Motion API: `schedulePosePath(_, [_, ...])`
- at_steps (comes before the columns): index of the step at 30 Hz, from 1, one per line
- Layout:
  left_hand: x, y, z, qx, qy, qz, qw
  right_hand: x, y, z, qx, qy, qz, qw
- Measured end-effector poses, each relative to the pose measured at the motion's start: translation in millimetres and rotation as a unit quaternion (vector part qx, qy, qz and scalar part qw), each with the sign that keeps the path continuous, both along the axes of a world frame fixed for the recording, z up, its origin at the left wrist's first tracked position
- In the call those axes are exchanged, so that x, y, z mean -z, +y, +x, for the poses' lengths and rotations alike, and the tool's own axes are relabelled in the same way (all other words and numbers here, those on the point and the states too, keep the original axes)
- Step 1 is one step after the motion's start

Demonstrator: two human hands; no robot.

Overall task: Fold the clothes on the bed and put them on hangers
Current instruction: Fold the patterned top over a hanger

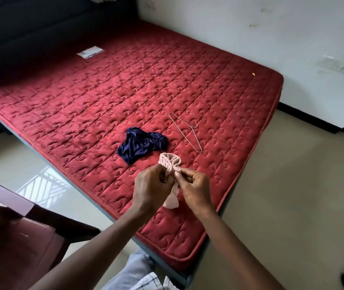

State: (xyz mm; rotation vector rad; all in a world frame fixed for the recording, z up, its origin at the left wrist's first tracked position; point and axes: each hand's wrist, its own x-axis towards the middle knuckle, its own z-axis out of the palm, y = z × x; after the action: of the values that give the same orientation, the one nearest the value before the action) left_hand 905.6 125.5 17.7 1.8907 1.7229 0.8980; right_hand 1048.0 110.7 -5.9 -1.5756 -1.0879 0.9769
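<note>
Folding is just starting: left grip [152, 189] and right grip [196, 189] both pinch the bunched pink garment [170, 162] above the bed [83, 101]. Next it likely needs spreading flat; navy garment [142, 143] and hanger [185, 132] lie just beyond.

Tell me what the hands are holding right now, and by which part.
The pink garment: left hand and right hand pinch its bunched fabric just below the gathered elastic band. The navy garment and wire hanger lie unheld.
</note>
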Motion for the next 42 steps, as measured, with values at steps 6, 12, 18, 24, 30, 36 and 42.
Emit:
schedulePosePath(6, [-0.5, -9.0, 3.9, 0.059, 0.029, 0.012, 0.998, -9.8, -13.7, -1.0, -0.008, 0.036, 0.031, 0.999])
schedulePosePath(12, [-16.7, 1.4, -16.0, 0.234, -0.024, -0.035, 0.971, -15.1, -23.4, 24.6, -0.019, 0.019, 0.040, 0.999])
schedulePosePath(18, [-51.8, 44.5, -48.6, 0.299, 0.126, -0.106, 0.940, -52.8, -23.0, 43.2, -0.097, 0.036, 0.096, 0.990])
schedulePosePath(24, [-67.1, 47.8, -46.3, 0.367, 0.256, -0.001, 0.894, -80.4, -9.7, 62.0, -0.128, 0.000, 0.140, 0.982])
schedulePosePath(30, [-98.6, 38.4, -50.3, 0.375, 0.129, 0.125, 0.909, -79.2, -12.3, 82.2, -0.059, -0.032, 0.140, 0.988])
schedulePosePath(36, [-96.4, 15.2, -28.6, 0.355, 0.248, 0.009, 0.902, -84.3, -14.3, 70.7, -0.065, -0.048, 0.157, 0.984])
schedulePosePath(42, [-93.9, 31.6, -37.8, 0.266, 0.096, -0.069, 0.957, -86.5, -12.9, 67.5, 0.023, 0.050, 0.159, 0.986])
